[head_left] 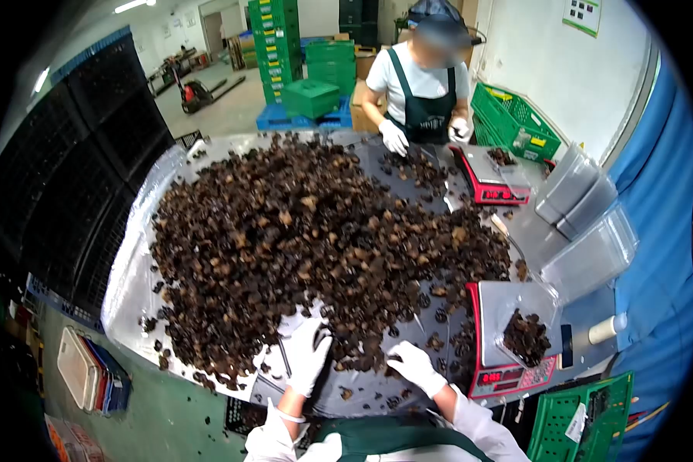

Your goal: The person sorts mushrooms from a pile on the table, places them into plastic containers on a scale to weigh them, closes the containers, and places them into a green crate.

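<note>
A large heap of dark brown, mushroom-like pieces [285, 231] covers much of the table. My left hand [309, 360], in a white glove, lies at the heap's near edge with its fingers stretched forward. Just left of it is a thin dark stick-like tool [284, 357]; whether the hand touches it is unclear. My right hand [417, 368], also gloved, is over the near table edge, thumb and fingers slightly apart beside scattered pieces. To its right, a red-framed scale [479, 323] carries a clear tray [505, 353] of the brown pieces [526, 339].
Across the table a co-worker [423, 85] in white gloves handles pieces beside a second scale [489, 177]. Clear plastic trays [589, 254] are stacked at right, near a white bottle [607, 329]. Green crates [581, 423] stand at lower right, black crates [69, 169] at left.
</note>
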A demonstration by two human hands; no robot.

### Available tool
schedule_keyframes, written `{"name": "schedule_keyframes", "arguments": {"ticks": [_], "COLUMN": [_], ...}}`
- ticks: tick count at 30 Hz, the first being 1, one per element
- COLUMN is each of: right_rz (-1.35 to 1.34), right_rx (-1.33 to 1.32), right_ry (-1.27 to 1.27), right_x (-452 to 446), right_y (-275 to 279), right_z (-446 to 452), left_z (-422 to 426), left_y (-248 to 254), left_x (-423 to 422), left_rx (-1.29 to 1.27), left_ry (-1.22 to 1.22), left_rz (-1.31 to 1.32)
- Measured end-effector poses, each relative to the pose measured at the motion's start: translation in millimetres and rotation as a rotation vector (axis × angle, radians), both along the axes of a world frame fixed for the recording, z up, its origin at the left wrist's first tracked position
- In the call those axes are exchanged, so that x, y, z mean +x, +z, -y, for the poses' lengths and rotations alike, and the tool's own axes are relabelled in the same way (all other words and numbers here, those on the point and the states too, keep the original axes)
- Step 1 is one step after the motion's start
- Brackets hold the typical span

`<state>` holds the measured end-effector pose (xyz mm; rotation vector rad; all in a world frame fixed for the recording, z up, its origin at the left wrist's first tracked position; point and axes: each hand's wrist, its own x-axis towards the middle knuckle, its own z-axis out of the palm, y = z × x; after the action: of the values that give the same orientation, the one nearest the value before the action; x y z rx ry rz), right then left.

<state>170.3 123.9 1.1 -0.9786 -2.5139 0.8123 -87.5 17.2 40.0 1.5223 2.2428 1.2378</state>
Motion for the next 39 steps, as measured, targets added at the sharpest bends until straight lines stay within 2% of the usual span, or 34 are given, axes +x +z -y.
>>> {"name": "schedule_keyframes", "arguments": {"ticks": [2,3,4,7,9,11,13,18,20,21,23,25,27,29,32,33,35,37,39], "right_rz": [-0.122,-0.318,-0.337,-0.781,-0.932,-0.980,-1.151,-1.208,-1.239,-1.223,-1.232,-1.141,-1.084,-1.085,-0.939,-0.829,-0.645,-0.563,-0.415], "right_rx": [-0.124,-0.283,-0.944,-1.257,-1.266,-1.289,-1.399,-1.491,-1.610,-1.611,-1.622,-1.583,-1.483,-1.493,-1.388,-1.299,-1.124,-0.919,-0.339], "right_ry": [-0.037,-0.040,-0.243,-0.306,-0.300,-0.379,-0.429,-0.499,-0.480,-0.491,-0.459,-0.548,-0.564,-0.716,-0.619,-0.589,-0.645,-0.593,-0.463], "right_x": [9,16,19,46,59,68,78,98,98,98,97,97,94,95,98,98,91,83,62], "right_y": [6,1,34,24,27,29,20,11,12,9,0,-2,8,9,21,30,45,47,37], "right_z": [-3,-4,-3,-2,4,9,15,32,39,42,44,47,50,51,39,33,21,10,-1], "left_z": [-28,-47,-66,-124,-165,-196,-207,-168,-143,-131,-105,-80,-60,-46,-33,-32,-27,-25,-26], "left_y": [5,14,21,34,19,9,-10,-21,-19,-17,-30,-35,-35,-32,-24,-23,-9,1,-2], "left_x": [-3,-4,-3,-6,-6,-6,10,66,87,96,117,130,134,129,111,105,94,83,75], "left_rx": [0.066,0.077,0.115,0.152,0.135,-0.044,-0.096,0.013,0.029,0.001,-0.142,-0.136,-0.076,-0.071,0.041,0.125,0.048,-0.039,0.056], "left_ry": [-0.026,-0.051,-0.082,-0.233,-0.254,-0.234,-0.226,-0.404,-0.504,-0.570,-0.749,-0.881,-0.939,-0.986,-1.005,-0.970,-0.913,-0.781,-0.596], "left_rz": [-0.033,-0.049,-0.062,-0.128,-0.163,-0.254,-0.252,-0.377,-0.437,-0.484,-0.302,-0.486,-0.476,-0.365,-0.294,-0.254,-0.243,-0.224,-0.114]}}
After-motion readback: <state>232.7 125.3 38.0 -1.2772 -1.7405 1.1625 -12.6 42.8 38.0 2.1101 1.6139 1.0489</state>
